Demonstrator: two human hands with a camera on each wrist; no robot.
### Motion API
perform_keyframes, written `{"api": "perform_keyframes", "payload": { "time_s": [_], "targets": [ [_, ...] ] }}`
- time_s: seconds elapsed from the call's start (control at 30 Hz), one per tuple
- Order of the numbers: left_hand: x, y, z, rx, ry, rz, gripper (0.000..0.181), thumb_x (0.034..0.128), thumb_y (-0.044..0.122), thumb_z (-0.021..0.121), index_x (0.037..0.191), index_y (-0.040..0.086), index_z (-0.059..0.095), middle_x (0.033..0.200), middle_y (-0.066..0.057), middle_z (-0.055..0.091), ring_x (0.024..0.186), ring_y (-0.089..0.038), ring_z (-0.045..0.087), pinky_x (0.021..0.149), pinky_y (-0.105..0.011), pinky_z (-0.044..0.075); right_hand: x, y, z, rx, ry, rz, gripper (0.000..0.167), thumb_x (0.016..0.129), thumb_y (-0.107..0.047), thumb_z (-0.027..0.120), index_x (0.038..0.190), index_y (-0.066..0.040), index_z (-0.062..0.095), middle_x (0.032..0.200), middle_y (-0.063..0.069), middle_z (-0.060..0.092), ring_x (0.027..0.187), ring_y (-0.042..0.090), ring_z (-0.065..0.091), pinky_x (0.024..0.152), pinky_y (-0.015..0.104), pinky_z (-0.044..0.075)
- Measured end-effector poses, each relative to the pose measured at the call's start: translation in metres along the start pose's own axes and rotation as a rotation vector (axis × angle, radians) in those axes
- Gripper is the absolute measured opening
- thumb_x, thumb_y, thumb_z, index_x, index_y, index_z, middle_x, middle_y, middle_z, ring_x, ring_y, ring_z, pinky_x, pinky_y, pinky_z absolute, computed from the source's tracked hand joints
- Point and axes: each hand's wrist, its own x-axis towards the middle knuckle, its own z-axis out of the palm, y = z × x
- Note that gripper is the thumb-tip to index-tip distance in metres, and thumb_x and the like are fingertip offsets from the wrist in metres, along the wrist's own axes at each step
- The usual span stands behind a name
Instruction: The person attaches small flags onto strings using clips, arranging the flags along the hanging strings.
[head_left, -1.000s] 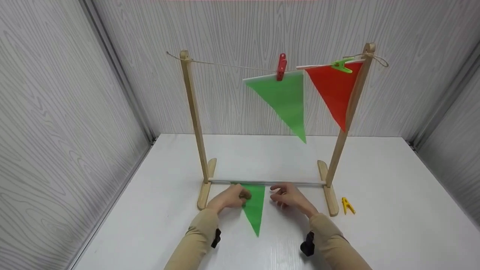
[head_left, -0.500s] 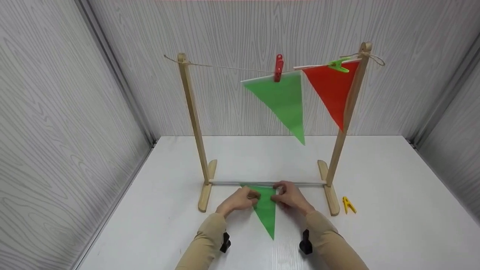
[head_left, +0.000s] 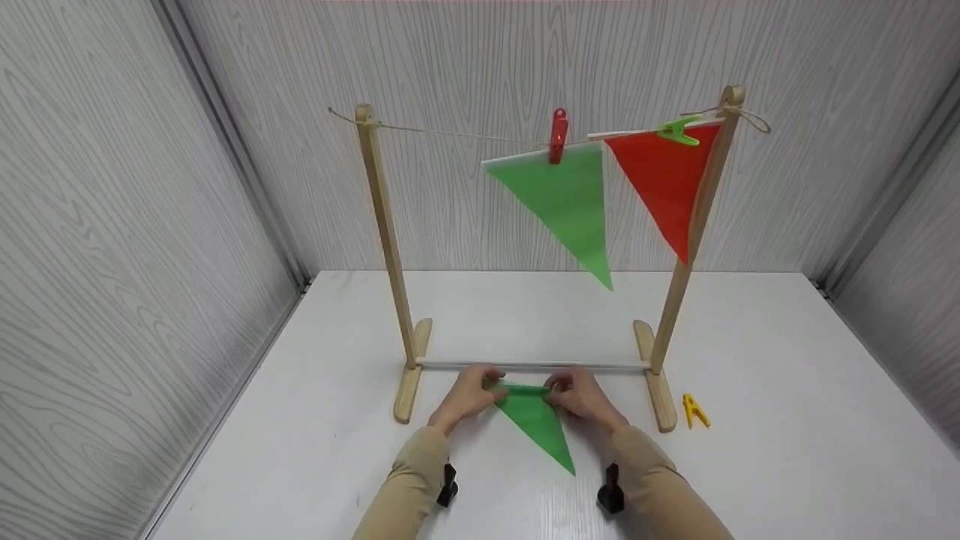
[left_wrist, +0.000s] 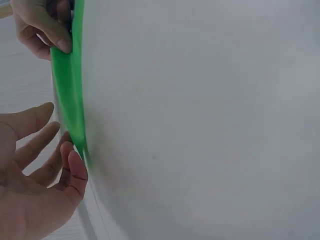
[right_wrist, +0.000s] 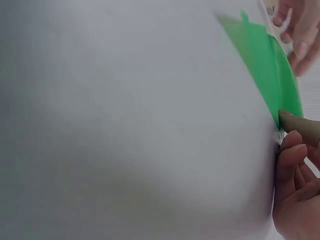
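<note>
A green triangular pennant (head_left: 536, 424) lies on the white table in front of the stand's crossbar, its tip pointing toward the near right. My right hand (head_left: 581, 397) pinches its upper right corner between thumb and fingers; the thumb (right_wrist: 292, 121) presses on the green cloth in the right wrist view. At the upper left corner is my left hand (head_left: 466, 394), thumb and forefinger spread apart around the edge. In the left wrist view that hand (left_wrist: 35, 175) has its fingertips beside the pennant (left_wrist: 70, 100) without a visible pinch. The top strip of the pennant looks bent up.
A wooden stand (head_left: 386, 225) carries a string (head_left: 450, 133). From it hang a light green pennant (head_left: 570, 202) under a red clothespin (head_left: 558, 136) and a red pennant (head_left: 664, 172) under a green clip (head_left: 681, 130). A yellow clothespin (head_left: 695, 411) lies right of the stand.
The green pennant on the table has shifted right and its tip has swung rightward. My right hand has taken hold of its right corner. My left hand has moved to the left corner.
</note>
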Motion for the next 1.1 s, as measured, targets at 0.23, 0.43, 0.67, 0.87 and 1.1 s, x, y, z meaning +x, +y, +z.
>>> {"api": "perform_keyframes", "payload": {
  "time_s": [0.23, 0.43, 0.67, 0.87, 1.1],
  "targets": [
    [-0.001, -0.009, -0.004, 0.012, 0.043, -0.053, 0.042, 0.0865, 0.009, 0.074, 0.122, -0.011, 0.063, 0.124, -0.029, 0.062, 0.118, -0.042, 0.057, 0.102, -0.054, 0.047, -0.001, 0.004, -0.001, 0.058, -0.02, 0.004, 0.013, 0.092, -0.006, 0.067, 0.102, 0.001, 0.07, 0.072, -0.002, 0.055, 0.052, 0.006, 0.046, 0.049, 0.021, 0.039],
    [0.0, -0.011, -0.011, -0.003, 0.042, -0.06, 0.037, 0.0872, 0.01, 0.075, 0.117, -0.01, 0.066, 0.121, -0.027, 0.066, 0.114, -0.039, 0.058, 0.1, -0.05, 0.047, -0.003, 0.003, -0.005, 0.088, -0.045, -0.018, 0.017, 0.094, -0.009, 0.067, 0.106, 0.002, 0.068, 0.08, 0.001, 0.056, 0.058, 0.008, 0.046, 0.052, 0.022, 0.04],
    [0.001, -0.017, -0.014, -0.067, -0.005, 0.033, 0.038, 0.0935, 0.017, 0.071, 0.117, -0.013, 0.066, 0.123, -0.029, 0.065, 0.118, -0.043, 0.059, 0.105, -0.054, 0.045, -0.004, 0.005, -0.012, 0.156, -0.052, -0.024, 0.019, 0.095, -0.006, 0.063, 0.111, 0.005, 0.066, 0.083, 0.003, 0.053, 0.057, 0.01, 0.043, 0.049, 0.022, 0.036],
    [0.0, -0.02, -0.013, -0.149, 0.001, -0.002, 0.036, 0.0996, 0.021, 0.063, 0.118, -0.01, 0.067, 0.122, -0.026, 0.066, 0.116, -0.035, 0.062, 0.105, -0.047, 0.047, -0.005, 0.008, -0.013, 0.186, -0.067, -0.004, 0.021, 0.097, -0.009, 0.062, 0.113, 0.004, 0.064, 0.091, 0.002, 0.06, 0.054, 0.006, 0.04, 0.049, 0.021, 0.035],
    [0.0, -0.021, -0.014, -0.197, -0.033, -0.059, 0.03, 0.1025, 0.022, 0.059, 0.109, -0.005, 0.071, 0.093, -0.007, 0.066, 0.086, -0.009, 0.05, 0.08, -0.025, 0.041, -0.007, 0.004, -0.014, 0.211, -0.042, 0.007, 0.022, 0.098, -0.009, 0.062, 0.115, 0.005, 0.062, 0.106, 0.01, 0.059, 0.054, 0.005, 0.038, 0.049, 0.02, 0.034]
  ]
}}
